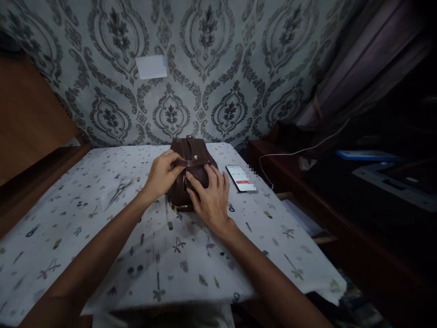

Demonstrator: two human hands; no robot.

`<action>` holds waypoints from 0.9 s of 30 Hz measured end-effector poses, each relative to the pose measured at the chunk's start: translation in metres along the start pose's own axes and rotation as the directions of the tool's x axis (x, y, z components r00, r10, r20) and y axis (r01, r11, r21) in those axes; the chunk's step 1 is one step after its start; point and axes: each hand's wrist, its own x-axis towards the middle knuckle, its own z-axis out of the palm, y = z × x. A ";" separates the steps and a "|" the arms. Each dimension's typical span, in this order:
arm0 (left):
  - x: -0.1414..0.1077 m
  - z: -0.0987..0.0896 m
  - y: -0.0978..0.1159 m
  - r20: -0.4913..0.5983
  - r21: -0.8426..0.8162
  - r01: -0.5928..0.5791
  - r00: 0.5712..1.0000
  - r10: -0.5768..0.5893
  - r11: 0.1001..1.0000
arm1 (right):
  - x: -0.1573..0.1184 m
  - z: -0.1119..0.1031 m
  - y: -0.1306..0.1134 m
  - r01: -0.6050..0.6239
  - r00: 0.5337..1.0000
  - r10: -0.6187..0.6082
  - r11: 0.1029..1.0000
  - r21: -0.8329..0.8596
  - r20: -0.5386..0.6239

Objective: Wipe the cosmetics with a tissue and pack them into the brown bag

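A brown leather-look bag (180, 187) with gold zippers stands on the cloth-covered table, close to the wall. My left hand (164, 173) pinches the bag's strap (187, 163) at its left end, thumb below and fingers above. A round metal stud shows on the strap's far side. My right hand (212, 196) lies on the bag's right side, thumb and fingers bent around the near top edge by a short zipper (185, 178). What the right fingertips grip, if anything, is too small to make out.
A phone (239, 177) with a lit screen lies right of the bag. The patterned tablecloth (143, 269) covers the table. A wooden panel (30, 109) stands at left. At right are a dark red surface (269, 157), a white cable (300, 151) and a blue-edged object (365, 156).
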 end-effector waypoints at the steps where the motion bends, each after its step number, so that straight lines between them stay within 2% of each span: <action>1: -0.002 0.001 0.000 -0.010 -0.005 -0.006 1.000 0.006 1.000 | -0.001 0.001 0.001 0.004 1.000 -0.004 1.000 -0.002 -0.002; 9: -0.013 0.003 0.004 -0.048 0.098 -0.063 0.997 0.068 0.993 | -0.009 0.009 0.012 0.090 0.994 -0.086 0.994 0.063 -0.064; 13: -0.020 0.004 0.002 -0.072 0.116 -0.121 0.989 0.130 0.986 | -0.010 0.009 0.012 0.076 0.995 -0.070 0.993 0.086 -0.069; 17: -0.027 0.007 0.000 -0.085 0.135 -0.185 0.977 0.197 0.973 | -0.009 0.010 0.012 0.093 0.988 -0.076 0.988 0.127 -0.134; 24: -0.033 0.003 0.003 -0.005 0.256 -0.262 0.962 0.272 0.931 | -0.009 0.010 0.015 0.104 0.981 -0.063 0.971 0.217 -0.186; 27: -0.028 0.002 0.009 0.055 0.370 -0.266 0.963 0.265 0.890 | -0.009 0.006 0.015 0.047 0.979 0.019 0.947 0.317 -0.201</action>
